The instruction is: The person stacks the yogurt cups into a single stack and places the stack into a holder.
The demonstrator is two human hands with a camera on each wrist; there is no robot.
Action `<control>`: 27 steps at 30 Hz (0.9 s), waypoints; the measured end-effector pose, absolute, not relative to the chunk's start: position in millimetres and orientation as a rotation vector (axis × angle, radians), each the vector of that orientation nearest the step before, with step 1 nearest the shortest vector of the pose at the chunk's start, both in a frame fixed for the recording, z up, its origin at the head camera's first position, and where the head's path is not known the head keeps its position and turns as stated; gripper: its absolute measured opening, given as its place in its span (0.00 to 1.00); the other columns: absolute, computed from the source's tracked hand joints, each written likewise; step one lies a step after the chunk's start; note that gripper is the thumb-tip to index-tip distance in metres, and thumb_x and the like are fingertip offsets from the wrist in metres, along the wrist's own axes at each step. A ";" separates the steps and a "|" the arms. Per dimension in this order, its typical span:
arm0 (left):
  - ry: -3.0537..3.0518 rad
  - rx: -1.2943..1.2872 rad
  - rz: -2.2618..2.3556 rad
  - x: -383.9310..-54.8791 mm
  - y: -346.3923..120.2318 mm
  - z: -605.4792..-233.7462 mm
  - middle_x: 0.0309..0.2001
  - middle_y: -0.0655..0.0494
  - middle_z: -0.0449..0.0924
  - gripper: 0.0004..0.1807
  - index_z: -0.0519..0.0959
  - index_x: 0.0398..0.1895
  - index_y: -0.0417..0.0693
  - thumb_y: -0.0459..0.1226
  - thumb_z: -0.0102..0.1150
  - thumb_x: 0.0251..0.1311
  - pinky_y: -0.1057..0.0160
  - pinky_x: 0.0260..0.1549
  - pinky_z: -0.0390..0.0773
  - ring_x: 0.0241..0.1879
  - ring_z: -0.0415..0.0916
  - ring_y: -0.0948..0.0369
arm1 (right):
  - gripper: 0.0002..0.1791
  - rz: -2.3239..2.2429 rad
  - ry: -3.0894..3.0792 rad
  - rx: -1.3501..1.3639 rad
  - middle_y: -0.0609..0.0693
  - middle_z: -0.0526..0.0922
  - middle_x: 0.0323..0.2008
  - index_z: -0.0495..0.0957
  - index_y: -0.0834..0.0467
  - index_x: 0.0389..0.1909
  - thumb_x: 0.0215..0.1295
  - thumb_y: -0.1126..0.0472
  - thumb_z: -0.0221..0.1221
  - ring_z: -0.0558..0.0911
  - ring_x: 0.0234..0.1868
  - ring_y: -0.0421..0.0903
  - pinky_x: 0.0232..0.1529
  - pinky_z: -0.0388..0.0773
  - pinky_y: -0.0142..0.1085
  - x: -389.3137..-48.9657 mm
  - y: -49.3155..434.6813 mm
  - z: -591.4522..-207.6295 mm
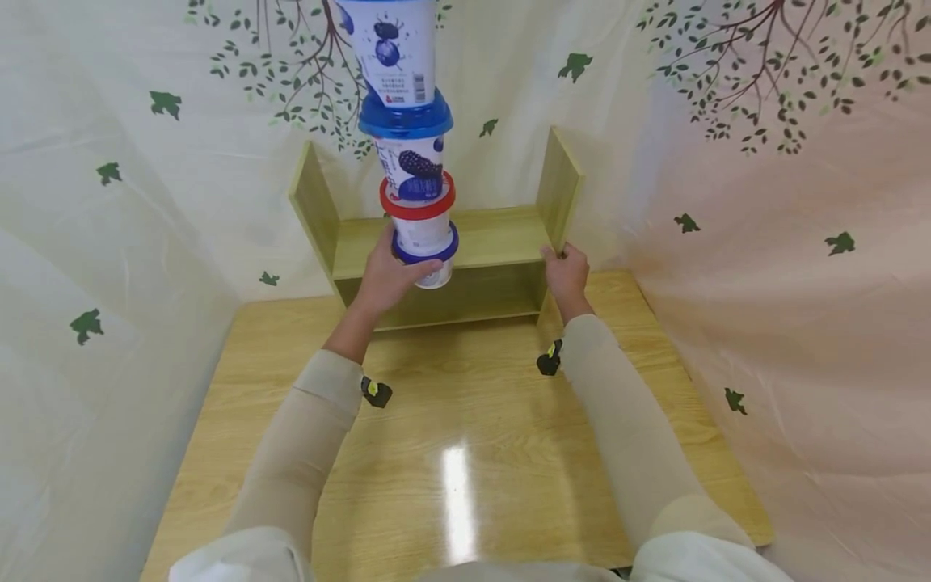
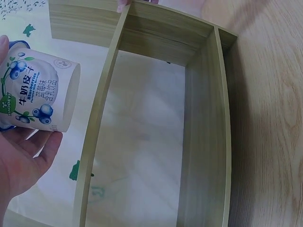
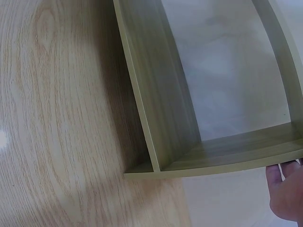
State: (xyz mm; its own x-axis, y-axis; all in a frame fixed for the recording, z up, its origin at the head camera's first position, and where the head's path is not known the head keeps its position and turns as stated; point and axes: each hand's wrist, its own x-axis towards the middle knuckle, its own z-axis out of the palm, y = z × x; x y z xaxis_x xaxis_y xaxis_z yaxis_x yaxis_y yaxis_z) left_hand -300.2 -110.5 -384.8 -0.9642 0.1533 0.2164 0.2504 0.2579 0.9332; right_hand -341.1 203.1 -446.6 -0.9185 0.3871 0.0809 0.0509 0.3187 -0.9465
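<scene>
A tower of several stacked yogurt cups [image 1: 414,166] rises above the wooden shelf [image 1: 502,237], leaning slightly left toward the top. My left hand [image 1: 385,279] grips the lowest cup [image 2: 40,90], which has a dark blue lid and a blueberry print. Over it come a cup with a red lid [image 1: 418,198], one with a bright blue lid [image 1: 406,118], and a larger cup [image 1: 396,56] cut off by the frame's top. At the shelf's right side panel [image 1: 560,186], my right hand [image 1: 567,271] holds the edge; part of its grip is hidden in the right wrist view.
The shelf stands at the back of a wood-grain table [image 1: 451,388], with an upper board and an open lower compartment. A pale curtain [image 1: 218,202] printed with leaves and branches hangs behind and along both sides. Small black cameras [image 1: 377,394] sit at both wrists.
</scene>
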 end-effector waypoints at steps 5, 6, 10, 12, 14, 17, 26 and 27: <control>-2.436 -0.358 -1.820 -306.7 -103.5 -384.1 0.69 0.53 0.68 0.54 0.55 0.77 0.55 0.49 0.78 0.51 0.50 0.64 0.70 0.65 0.69 0.53 | 0.19 1.604 -2.291 -0.394 0.62 0.84 0.49 0.83 0.64 0.53 0.71 0.53 0.61 0.78 0.45 0.53 0.51 0.75 0.45 -342.1 205.7 -448.5; -2.436 -0.359 -1.817 -308.6 -101.7 -384.2 0.68 0.53 0.68 0.54 0.55 0.77 0.55 0.50 0.78 0.51 0.51 0.64 0.70 0.65 0.69 0.54 | 0.19 1.601 -2.288 -0.394 0.62 0.84 0.49 0.83 0.65 0.52 0.71 0.53 0.61 0.78 0.45 0.53 0.50 0.76 0.45 -342.4 206.1 -449.0; -2.397 -0.388 -1.805 -317.6 -95.2 -386.9 0.66 0.53 0.71 0.53 0.58 0.75 0.54 0.53 0.78 0.49 0.51 0.62 0.71 0.63 0.71 0.54 | 0.19 1.609 -2.277 -0.391 0.62 0.84 0.49 0.83 0.64 0.52 0.71 0.53 0.61 0.77 0.45 0.53 0.50 0.75 0.45 -342.7 206.6 -450.9; -2.377 -0.405 -1.799 -322.4 -92.3 -388.3 0.65 0.52 0.71 0.52 0.59 0.74 0.53 0.52 0.78 0.49 0.50 0.62 0.72 0.62 0.71 0.53 | 0.20 1.614 -2.275 -0.391 0.62 0.84 0.49 0.83 0.64 0.53 0.71 0.53 0.61 0.77 0.45 0.53 0.50 0.75 0.45 -342.4 205.9 -451.6; -2.374 -0.395 -1.795 -326.7 -90.1 -389.7 0.65 0.51 0.72 0.52 0.59 0.75 0.52 0.52 0.78 0.49 0.50 0.62 0.72 0.62 0.72 0.53 | 0.19 1.613 -2.278 -0.390 0.62 0.84 0.49 0.83 0.64 0.53 0.71 0.53 0.62 0.77 0.45 0.53 0.50 0.75 0.45 -342.0 205.0 -452.2; -2.395 -0.359 -1.798 -333.4 -87.3 -392.0 0.66 0.51 0.71 0.55 0.58 0.76 0.52 0.54 0.79 0.48 0.51 0.62 0.72 0.63 0.71 0.53 | 0.18 1.613 -2.278 -0.386 0.61 0.85 0.47 0.84 0.63 0.52 0.71 0.53 0.61 0.77 0.44 0.52 0.49 0.75 0.45 -341.7 203.7 -453.5; -2.419 -0.331 -1.790 -345.4 -76.8 -396.7 0.66 0.49 0.70 0.57 0.56 0.77 0.50 0.55 0.79 0.47 0.51 0.62 0.72 0.63 0.71 0.52 | 0.19 1.605 -2.275 -0.377 0.61 0.85 0.48 0.84 0.62 0.54 0.72 0.53 0.61 0.78 0.44 0.52 0.49 0.76 0.46 -342.3 204.7 -452.3; -2.416 -0.337 -1.797 -345.9 -75.2 -397.1 0.66 0.49 0.70 0.57 0.56 0.76 0.50 0.55 0.79 0.47 0.51 0.61 0.72 0.63 0.71 0.52 | 0.19 1.600 -2.274 -0.377 0.61 0.85 0.49 0.84 0.62 0.54 0.72 0.53 0.61 0.78 0.45 0.52 0.49 0.76 0.46 -342.2 205.0 -451.5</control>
